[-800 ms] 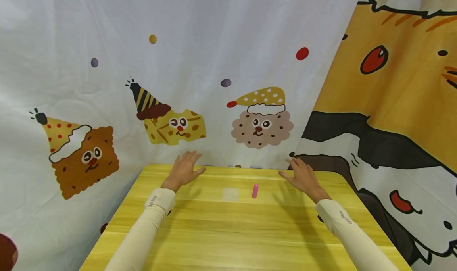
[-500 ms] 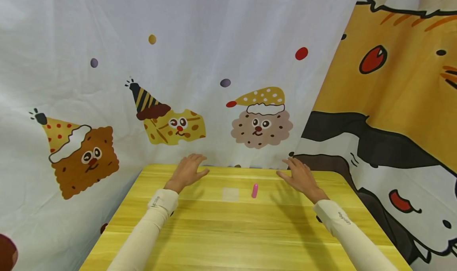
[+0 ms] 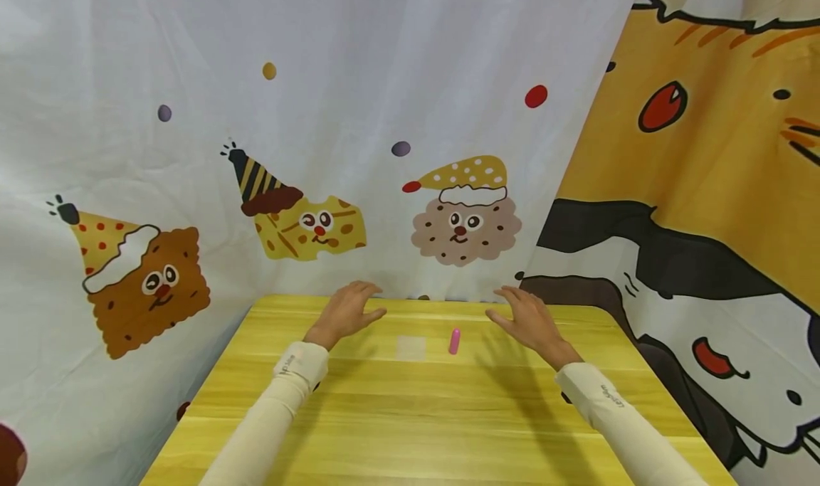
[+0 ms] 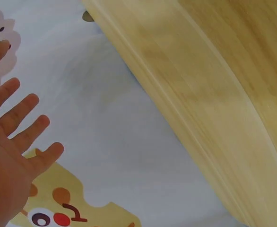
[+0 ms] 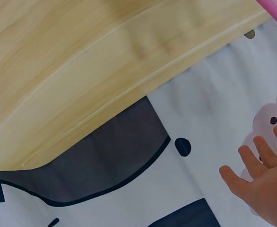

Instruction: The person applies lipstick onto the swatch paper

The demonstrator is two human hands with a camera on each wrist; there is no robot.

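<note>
My left hand (image 3: 344, 317) hovers over the far left part of the table, its fingers straight and thumb stretched to the right. On the other side my right hand (image 3: 530, 322) is raised above the table, fingers spread and thumb toward the left. Both hold nothing. Between them a small pink stick with a rounded tip (image 3: 454, 341) lies on the tabletop, nearer the right hand. Beside it is a pale, see-through square (image 3: 411, 348). In the left wrist view the left hand (image 4: 11, 165) shows spread fingers; the right wrist view catches one end of the pink stick (image 5: 276, 12).
The yellow wood-grain table (image 3: 442, 429) reaches back to a white cloth (image 3: 359, 59) printed with cartoon snacks. A second cloth with large cartoon animals (image 3: 705, 151) hangs along the right side. Shadows of both arms fall on the tabletop.
My left hand has moved right, toward the middle, and my right hand slightly left, so the gap between them is narrower. The pink stick and square stay in place on the table.
</note>
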